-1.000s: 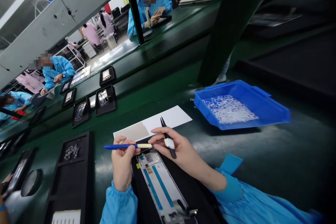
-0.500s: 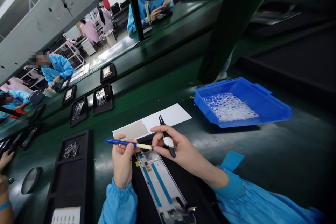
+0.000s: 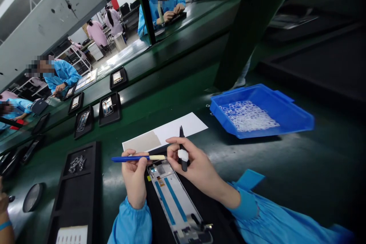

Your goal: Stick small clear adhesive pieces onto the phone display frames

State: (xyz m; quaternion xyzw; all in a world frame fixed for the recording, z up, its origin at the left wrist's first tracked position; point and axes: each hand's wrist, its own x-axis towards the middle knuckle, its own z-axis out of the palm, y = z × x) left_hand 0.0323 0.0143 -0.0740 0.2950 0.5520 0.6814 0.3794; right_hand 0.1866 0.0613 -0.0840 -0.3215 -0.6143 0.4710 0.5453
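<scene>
My left hand (image 3: 134, 177) pinches a blue pen-like tool (image 3: 134, 158) with a cream tip, held level and pointing right. My right hand (image 3: 193, 166) is closed around black tweezers (image 3: 182, 148) that stand nearly upright, and its fingertips meet the tool's tip. Below both hands lies an open phone frame (image 3: 174, 202) with blue strips, resting on a black tray (image 3: 211, 213).
A white sheet (image 3: 168, 131) lies just beyond my hands. A blue bin (image 3: 286, 116) holding several small clear parts stands to the right. A black compartment tray (image 3: 78, 190) with small metal parts sits at left. Trays with phones line the green belt (image 3: 137, 116). Other people work across it.
The tweezers in my right hand have swung from slanted to nearly upright. The blue tool has levelled out. Both hands stay over the frame's top end.
</scene>
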